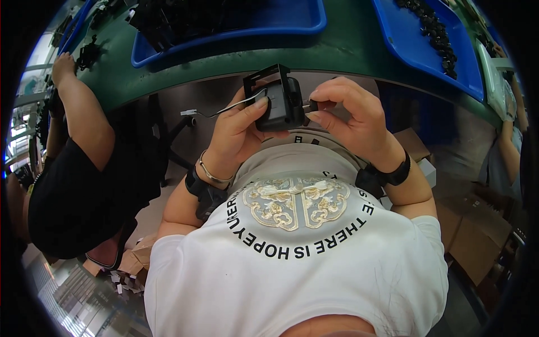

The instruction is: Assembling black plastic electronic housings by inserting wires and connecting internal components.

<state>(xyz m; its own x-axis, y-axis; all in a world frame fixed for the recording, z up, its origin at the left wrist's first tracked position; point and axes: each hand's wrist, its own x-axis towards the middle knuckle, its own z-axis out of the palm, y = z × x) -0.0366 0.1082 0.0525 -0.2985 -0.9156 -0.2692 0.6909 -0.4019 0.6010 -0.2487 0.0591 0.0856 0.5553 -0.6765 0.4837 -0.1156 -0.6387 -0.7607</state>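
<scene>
Holding a small black boxy part (279, 101) up in front of the chest, between both hands, just this side of the green bench edge (348, 53). Left hand (238, 126) wrapped around the part's left face, thumb laid across its front and fingers curled behind: closed, gripping the part. Right hand (351, 112) closed as well, thumb and forefinger pinching a small dark plug (312, 105) at the part's right edge, touching or all but touching the housing; whether already seated cannot be told. Open black frame rising at the part's upper left, long axis of the housing running roughly upright, tilted a little to the right. Thin wire (216, 112) trailing out leftward from under the left thumb, ending in a small white connector (188, 112) hanging free. Part thus lying directly between the hands, left carrying it, right working at its right side, both equally near. Blue trays (314, 25) of dark parts beyond on the bench, well apart from the hands. A co-worker's arm (84, 112) resting on the bench at far left.
</scene>
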